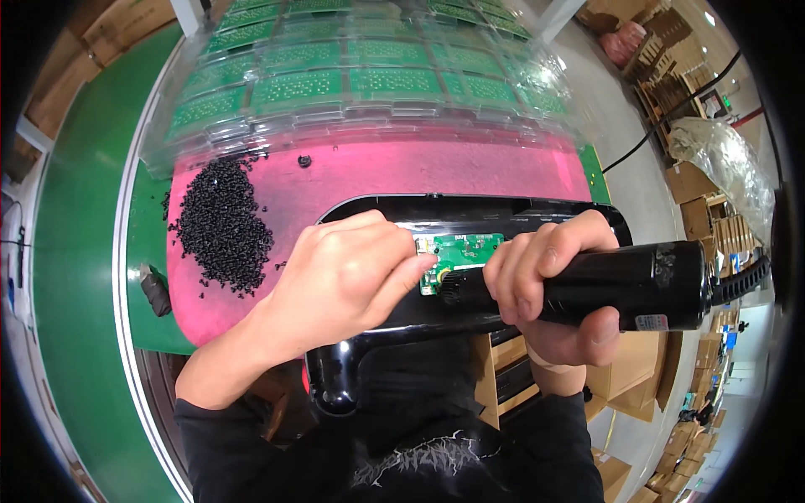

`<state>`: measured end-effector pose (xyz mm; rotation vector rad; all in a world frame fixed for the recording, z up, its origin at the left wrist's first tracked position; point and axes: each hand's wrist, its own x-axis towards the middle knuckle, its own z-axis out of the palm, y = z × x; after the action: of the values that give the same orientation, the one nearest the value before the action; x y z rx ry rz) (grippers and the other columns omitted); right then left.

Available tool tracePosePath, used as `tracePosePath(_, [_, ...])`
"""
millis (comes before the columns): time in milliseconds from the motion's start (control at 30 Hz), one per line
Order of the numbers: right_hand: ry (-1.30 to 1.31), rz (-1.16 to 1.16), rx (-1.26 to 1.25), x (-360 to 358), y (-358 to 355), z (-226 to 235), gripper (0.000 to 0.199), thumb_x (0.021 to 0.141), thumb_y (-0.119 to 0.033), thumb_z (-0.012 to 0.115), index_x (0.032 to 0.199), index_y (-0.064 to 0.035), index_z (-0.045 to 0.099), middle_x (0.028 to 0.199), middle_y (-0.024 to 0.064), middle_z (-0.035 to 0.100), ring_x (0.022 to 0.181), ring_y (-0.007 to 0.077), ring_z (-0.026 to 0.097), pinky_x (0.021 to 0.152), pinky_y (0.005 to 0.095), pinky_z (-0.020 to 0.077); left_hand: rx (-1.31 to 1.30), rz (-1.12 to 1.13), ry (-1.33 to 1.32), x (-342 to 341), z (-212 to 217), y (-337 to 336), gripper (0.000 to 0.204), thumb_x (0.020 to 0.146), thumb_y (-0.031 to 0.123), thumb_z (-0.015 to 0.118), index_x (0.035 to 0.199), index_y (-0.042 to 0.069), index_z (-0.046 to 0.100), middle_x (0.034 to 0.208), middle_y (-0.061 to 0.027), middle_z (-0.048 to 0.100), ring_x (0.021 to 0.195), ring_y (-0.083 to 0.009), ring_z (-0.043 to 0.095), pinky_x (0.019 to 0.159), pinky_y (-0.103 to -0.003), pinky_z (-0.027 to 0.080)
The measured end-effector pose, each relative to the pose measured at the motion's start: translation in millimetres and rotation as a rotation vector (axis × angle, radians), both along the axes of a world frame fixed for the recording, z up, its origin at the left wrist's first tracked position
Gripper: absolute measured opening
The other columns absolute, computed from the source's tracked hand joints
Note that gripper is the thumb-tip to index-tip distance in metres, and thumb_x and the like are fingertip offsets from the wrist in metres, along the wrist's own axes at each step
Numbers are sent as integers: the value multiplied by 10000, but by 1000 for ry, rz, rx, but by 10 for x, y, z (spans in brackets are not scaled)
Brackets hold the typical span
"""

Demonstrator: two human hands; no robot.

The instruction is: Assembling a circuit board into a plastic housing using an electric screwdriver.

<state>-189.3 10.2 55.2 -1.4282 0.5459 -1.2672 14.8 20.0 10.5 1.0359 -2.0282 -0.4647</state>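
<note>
A long, glossy black plastic housing [394, 210] with a rounded stub at its lower left lies in front of me, and a green circuit board [465, 249] sits in it. My right hand [553, 272] is wrapped round a black electric screwdriver [629, 285], held nearly level, its tip end pointing left at the board's lower left part. At the board's left end is my left hand [352, 268], its fingers curled and pressed together, the thumb against the board's edge area. Whatever the left fingers pinch is hidden.
A pile of small black screws [222, 226] lies on the pink mat [377, 168] at the left. Beyond the mat are stacked clear trays [352, 109] with green circuit boards. Cardboard boxes [629, 369] stand below at the right. A black cable [742, 281] trails from the screwdriver.
</note>
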Motion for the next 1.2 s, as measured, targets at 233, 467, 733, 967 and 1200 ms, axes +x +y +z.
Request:
tracePosePath(233, [35,198,42,82,-58,14,599,791,-574,773,939,-79,470,598,-13,504,485,119,486,509,268,392,-23,-41,-55,1,-89,-19,134,813,77,731,857,20,618,789,-102,621,740,-291,620,622,-389,509])
tracePosePath(467, [151,312,22,69,-129,-22,566,797,-529,798,936,-69,499,605,-6,513,500,120,498,516,271,390,-17,-82,-44,40,-104,-6,154,781,76,745,892,25,651,816,-100,639,768,-301,632,647,-396,519])
tracePosePath(733, [66,280,8,-66,-40,12,481,752,-356,848,997,-39,582,668,31,608,644,121,588,614,270,451,12,-107,-139,38,-115,8,151,792,118,740,886,32,659,810,-102,643,784,-308,637,667,-404,524])
tracePosePath(967, [-289,235,-279,-55,-31,134,609,815,-590,742,967,-60,485,629,13,581,495,154,573,508,296,476,41,-235,26,20,-41,9,144,795,46,749,901,18,657,815,-105,662,754,-292,656,652,-378,532])
tracePosePath(1200, [-349,127,-256,-95,-29,143,527,855,-570,691,938,-95,481,570,-23,554,413,127,533,467,280,452,181,-284,88,4,5,-13,255,800,163,762,975,19,646,905,-108,672,874,-307,651,761,-395,530])
